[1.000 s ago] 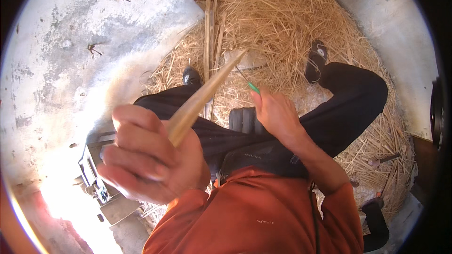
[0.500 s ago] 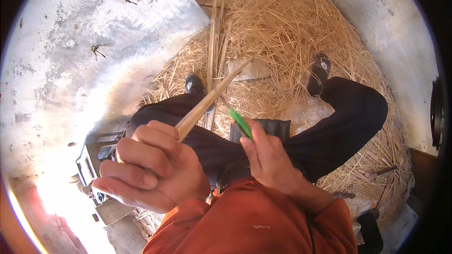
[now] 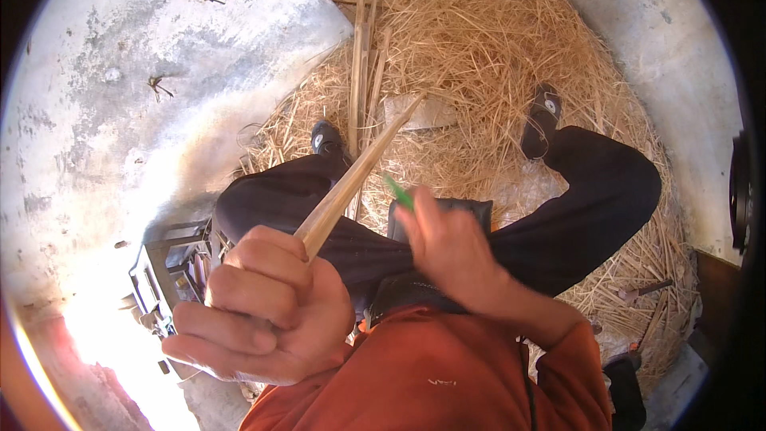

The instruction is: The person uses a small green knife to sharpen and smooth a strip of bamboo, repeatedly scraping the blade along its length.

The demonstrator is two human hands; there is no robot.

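My left hand [image 3: 259, 303] is closed around the thick end of a long, pale split-wood stick [image 3: 351, 183]. The stick slants up and to the right, narrowing to a thin tip over the shavings. Just right of it, my right hand [image 3: 451, 251] grips a green-handled tool [image 3: 398, 191]. Motion smears both that hand and the tool, and the tool's working end cannot be made out. A small gap shows between the green handle and the stick.
Pale shavings [image 3: 495, 40] cover the floor around my legs and feet. Several long wooden strips [image 3: 357, 72] lie ahead, beside a flat block [image 3: 435, 113]. A pale, stained slab [image 3: 175, 56] stands at the left, a dark-framed box [image 3: 171, 263] below it. A curved wall [image 3: 670, 48] bounds the right.
My right hand and the green-handled tool have shifted slightly, and the hand is more blurred. My left hand has turned a little and sits slightly lower, still holding the stick.
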